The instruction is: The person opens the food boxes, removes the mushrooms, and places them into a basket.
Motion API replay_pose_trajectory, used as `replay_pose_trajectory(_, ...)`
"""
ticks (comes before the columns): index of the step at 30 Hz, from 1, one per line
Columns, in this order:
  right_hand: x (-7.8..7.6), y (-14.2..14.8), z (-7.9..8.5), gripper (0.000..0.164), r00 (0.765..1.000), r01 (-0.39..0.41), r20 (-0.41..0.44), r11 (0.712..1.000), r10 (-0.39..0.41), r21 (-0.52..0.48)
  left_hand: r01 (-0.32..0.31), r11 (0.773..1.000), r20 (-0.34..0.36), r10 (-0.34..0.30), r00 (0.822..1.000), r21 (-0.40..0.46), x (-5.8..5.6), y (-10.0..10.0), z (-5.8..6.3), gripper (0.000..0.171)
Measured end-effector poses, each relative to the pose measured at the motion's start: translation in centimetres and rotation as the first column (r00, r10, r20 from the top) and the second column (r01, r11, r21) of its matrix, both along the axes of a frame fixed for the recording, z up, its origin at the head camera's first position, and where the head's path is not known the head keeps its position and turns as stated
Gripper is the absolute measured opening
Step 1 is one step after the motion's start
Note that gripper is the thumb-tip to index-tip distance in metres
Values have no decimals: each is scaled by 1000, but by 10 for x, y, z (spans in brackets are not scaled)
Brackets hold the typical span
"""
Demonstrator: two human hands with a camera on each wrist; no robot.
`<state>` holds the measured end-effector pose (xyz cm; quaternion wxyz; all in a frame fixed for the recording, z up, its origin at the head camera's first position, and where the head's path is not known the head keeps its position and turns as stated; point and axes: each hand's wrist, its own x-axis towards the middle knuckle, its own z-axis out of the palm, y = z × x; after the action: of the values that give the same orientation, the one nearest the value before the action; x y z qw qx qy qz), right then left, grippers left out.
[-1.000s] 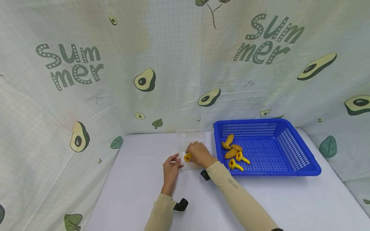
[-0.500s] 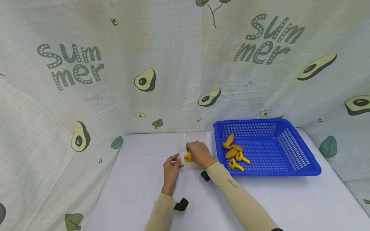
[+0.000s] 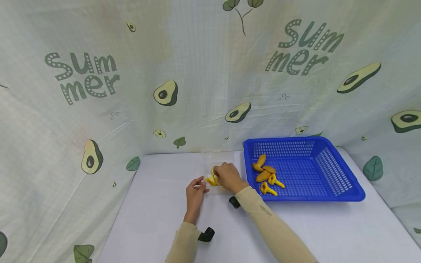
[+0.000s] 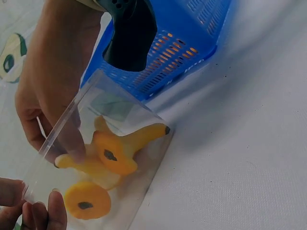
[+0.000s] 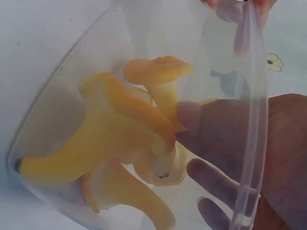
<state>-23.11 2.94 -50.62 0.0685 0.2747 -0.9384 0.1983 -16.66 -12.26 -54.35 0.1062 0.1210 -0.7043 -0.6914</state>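
Note:
My left hand (image 3: 195, 193) pinches the rim of a clear plastic box (image 4: 139, 117), thumb and fingers on either side of its wall. My right hand (image 3: 230, 178) reaches inside over the rim, its fingertips gripping the stem of a yellow mushroom (image 5: 168, 98) with a flared cap. Several more yellow mushrooms lie in the box around it, among them one with a dark-tipped stem (image 5: 53, 165) near a corner and one showing a round cap (image 4: 88, 200) with a dark centre. The clear walls let both hands' work show through.
To the right stands a blue perforated basket (image 3: 304, 197), with yellow mushrooms (image 3: 268, 189) and brownish-yellow mushrooms (image 3: 263, 175) at its left side. A clear flap (image 3: 217, 156) rises behind the box. The white table (image 3: 158, 204) meets a printed cloth backdrop (image 3: 197, 54).
The yellow mushroom at my right fingertips has turned and shifted slightly left inside the box, so more of its shape shows. My left hand stays at the rim.

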Motion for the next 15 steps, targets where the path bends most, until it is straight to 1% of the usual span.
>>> replay_pose_trajectory(5, 3, 1, 3, 11, 999, 34, 38, 998, -32, -45, 0, 1000, 11, 0, 1000, 12, 0, -1, 0, 32)
replay_pose_trajectory(7, 4, 1, 3, 11, 997, 54, 63, 996, -50, -64, 1, 1000, 13, -1, 1000, 12, 1, -1, -1, 32)
replay_pose_trajectory(10, 6, 2, 2, 11, 994, 86, 79, 992, -78, -93, 4, 1000, 10, -4, 1000, 15, 1, 0, -1, 32)
replay_pose_trajectory(15, 8, 3, -2, 11, 993, 112, 52, 986, -107, -122, -3, 1000, 18, 2, 1000, 17, 1, 1, 0, 31)
